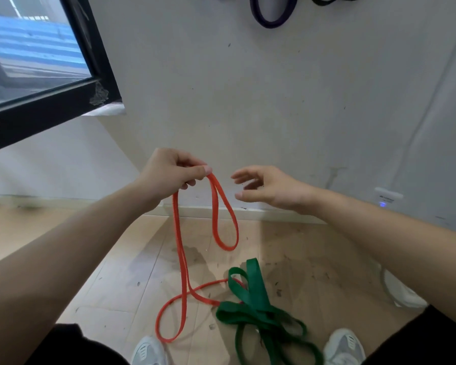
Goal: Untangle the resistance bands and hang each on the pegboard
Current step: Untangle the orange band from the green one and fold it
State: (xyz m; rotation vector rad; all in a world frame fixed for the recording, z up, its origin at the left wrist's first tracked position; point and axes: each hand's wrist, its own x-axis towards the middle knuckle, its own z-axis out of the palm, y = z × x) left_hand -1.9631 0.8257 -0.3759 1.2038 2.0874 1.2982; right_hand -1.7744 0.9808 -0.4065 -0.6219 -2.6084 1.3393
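My left hand (173,171) pinches the top of an orange resistance band (181,248), held up in front of the wall. One short loop of it hangs below my fingers, and a long strand runs down to the floor. There its lower end passes under a wide green band (258,309) that lies in folded loops between my feet. My right hand (269,188) hovers just right of the orange loop with fingers spread, touching nothing. At the top edge, a purple band (270,15) and a black band (324,1) hang on the wall; the pegboard itself is out of view.
A dark-framed window (50,101) fills the upper left. The white wall (248,101) stands straight ahead with a baseboard below and a wall socket (386,197) at the right. My grey shoes (149,351) stand on the scuffed wooden floor (132,272).
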